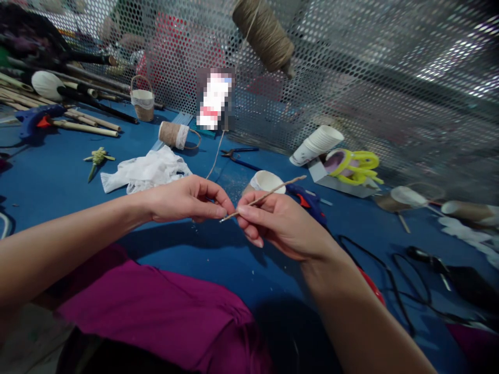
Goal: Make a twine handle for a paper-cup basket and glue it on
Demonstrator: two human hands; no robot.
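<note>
Hands [275,221] over blue table [66,171], perforated screen [351,88]

Thin length of tan twine [275,191], twisted surface, rope-like, fairly stiff by look of it. Nearly straight, faint kink near far tip. Slants up from between two hands toward right, far end free, slightly tapered. Near end pale, whitish and shiny at very tip. Held up over bench [230,265], not lying on it. Right hand [278,223] pinches it between thumb and finger, close to near end. Left hand [191,200] fingertips right by pale tip; contact hard to make out.
</note>
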